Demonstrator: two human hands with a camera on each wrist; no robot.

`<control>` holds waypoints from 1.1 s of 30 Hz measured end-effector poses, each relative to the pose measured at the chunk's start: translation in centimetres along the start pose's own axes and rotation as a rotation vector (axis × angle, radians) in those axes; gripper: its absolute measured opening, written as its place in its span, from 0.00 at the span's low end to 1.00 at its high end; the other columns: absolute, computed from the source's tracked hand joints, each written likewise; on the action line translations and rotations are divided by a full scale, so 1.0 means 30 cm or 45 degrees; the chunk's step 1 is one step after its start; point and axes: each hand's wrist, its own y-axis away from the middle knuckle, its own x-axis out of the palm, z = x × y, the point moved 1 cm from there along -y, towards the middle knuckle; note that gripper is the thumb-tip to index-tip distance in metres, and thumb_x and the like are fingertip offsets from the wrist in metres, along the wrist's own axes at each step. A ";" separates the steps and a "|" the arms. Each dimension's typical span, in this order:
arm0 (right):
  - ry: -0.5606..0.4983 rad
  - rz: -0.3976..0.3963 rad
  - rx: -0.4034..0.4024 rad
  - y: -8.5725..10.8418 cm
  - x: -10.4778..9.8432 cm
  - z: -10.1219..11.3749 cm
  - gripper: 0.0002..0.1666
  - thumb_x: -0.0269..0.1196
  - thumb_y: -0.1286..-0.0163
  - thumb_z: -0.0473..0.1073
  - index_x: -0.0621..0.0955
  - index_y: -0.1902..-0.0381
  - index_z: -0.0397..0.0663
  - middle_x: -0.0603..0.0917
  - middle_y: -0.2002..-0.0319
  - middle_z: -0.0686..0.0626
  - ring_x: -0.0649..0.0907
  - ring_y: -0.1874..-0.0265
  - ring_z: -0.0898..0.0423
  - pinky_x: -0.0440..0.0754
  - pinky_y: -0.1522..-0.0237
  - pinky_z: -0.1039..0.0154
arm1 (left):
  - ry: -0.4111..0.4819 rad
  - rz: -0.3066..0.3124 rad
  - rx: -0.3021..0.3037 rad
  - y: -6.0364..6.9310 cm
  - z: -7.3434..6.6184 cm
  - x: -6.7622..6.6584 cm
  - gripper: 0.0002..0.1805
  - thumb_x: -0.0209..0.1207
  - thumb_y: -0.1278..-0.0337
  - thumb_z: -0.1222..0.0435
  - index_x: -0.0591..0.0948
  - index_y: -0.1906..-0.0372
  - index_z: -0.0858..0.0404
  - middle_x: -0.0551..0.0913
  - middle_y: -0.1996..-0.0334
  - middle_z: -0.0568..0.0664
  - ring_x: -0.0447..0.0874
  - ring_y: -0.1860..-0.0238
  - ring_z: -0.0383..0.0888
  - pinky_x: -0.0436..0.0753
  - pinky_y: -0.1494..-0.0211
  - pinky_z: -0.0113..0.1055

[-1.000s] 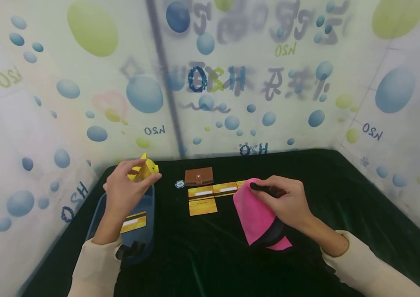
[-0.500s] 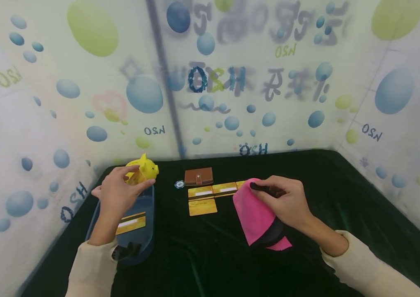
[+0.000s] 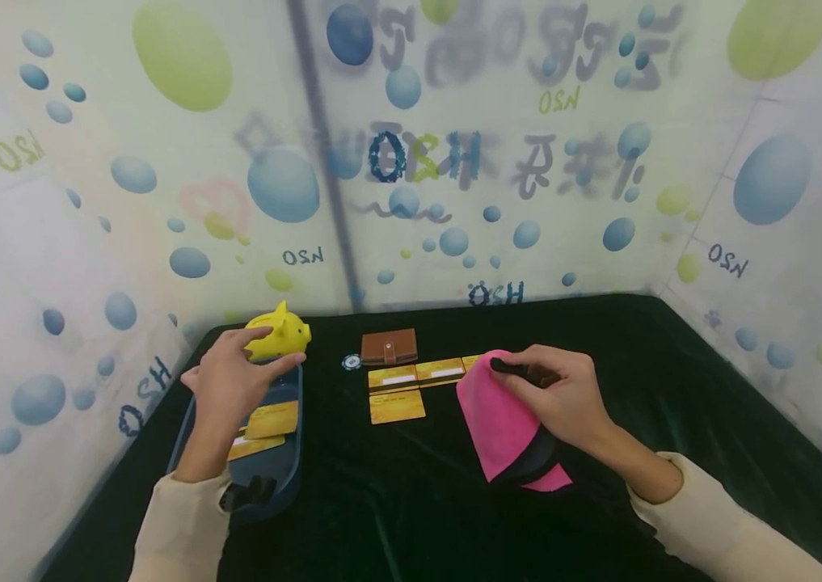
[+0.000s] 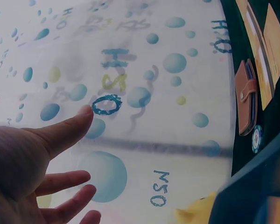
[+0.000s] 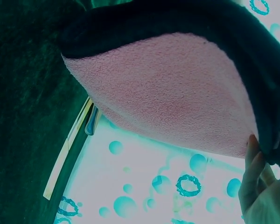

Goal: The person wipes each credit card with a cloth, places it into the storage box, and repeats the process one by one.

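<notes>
Left forearm point(image 3: 207, 449): one, steeply raised from the lower left of the head view, bare above a cream-coloured long fabric sleeve point(image 3: 181, 529).
Left hand point(image 3: 232, 373): one, fingers and thumb parted, a gap between thumb and forefinger. Left wrist view: thumb point(image 4: 67, 133) extended; three fingers point(image 4: 67, 182) showing, loosely spread.
Right forearm point(image 3: 639, 465): one, slanting up and inward from the lower right, bare beyond a matching cream-coloured fabric sleeve point(image 3: 727, 517).
Right hand point(image 3: 559, 396): one, in a pinching grip, thumb below forefinger, both pointing inward. Right wrist view: hand partly shown at the lower right edge.
</notes>
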 end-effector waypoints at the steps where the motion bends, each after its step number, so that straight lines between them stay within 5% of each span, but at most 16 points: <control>1: -0.001 -0.001 0.002 0.000 0.000 0.000 0.16 0.72 0.47 0.23 0.87 0.59 0.39 0.88 0.68 0.44 0.81 0.78 0.61 0.81 0.76 0.71 | 0.009 0.002 0.010 0.002 -0.006 0.002 0.42 0.71 0.50 0.44 0.74 0.33 0.62 0.72 0.37 0.67 0.74 0.43 0.66 0.54 0.42 0.75; 9: -0.014 -0.004 0.002 0.000 -0.003 0.007 0.17 0.71 0.47 0.22 0.87 0.59 0.38 0.88 0.68 0.44 0.82 0.77 0.61 0.82 0.75 0.71 | 0.098 0.031 0.147 0.021 -0.050 0.043 0.39 0.71 0.49 0.46 0.76 0.35 0.62 0.70 0.33 0.64 0.66 0.35 0.66 0.64 0.36 0.68; 16: -0.014 -0.016 0.002 0.003 -0.006 0.004 0.18 0.71 0.48 0.21 0.87 0.59 0.37 0.88 0.68 0.46 0.82 0.78 0.61 0.82 0.75 0.71 | 0.171 0.119 0.253 0.044 -0.108 0.094 0.39 0.73 0.51 0.49 0.76 0.35 0.62 0.74 0.36 0.61 0.73 0.39 0.61 0.74 0.38 0.60; 28: -0.002 -0.029 0.015 0.003 -0.011 0.011 0.19 0.71 0.50 0.20 0.87 0.58 0.35 0.89 0.65 0.43 0.87 0.72 0.60 0.85 0.70 0.70 | 0.192 0.250 0.340 0.089 -0.188 0.182 0.37 0.73 0.51 0.48 0.78 0.38 0.60 0.77 0.40 0.56 0.77 0.48 0.54 0.82 0.47 0.51; 33: -0.012 -0.021 0.047 0.005 -0.011 0.010 0.18 0.71 0.48 0.21 0.87 0.58 0.36 0.89 0.65 0.44 0.87 0.71 0.60 0.85 0.70 0.69 | 0.174 0.351 0.307 0.087 -0.193 0.245 0.31 0.72 0.48 0.52 0.79 0.39 0.58 0.77 0.40 0.54 0.78 0.47 0.52 0.83 0.48 0.49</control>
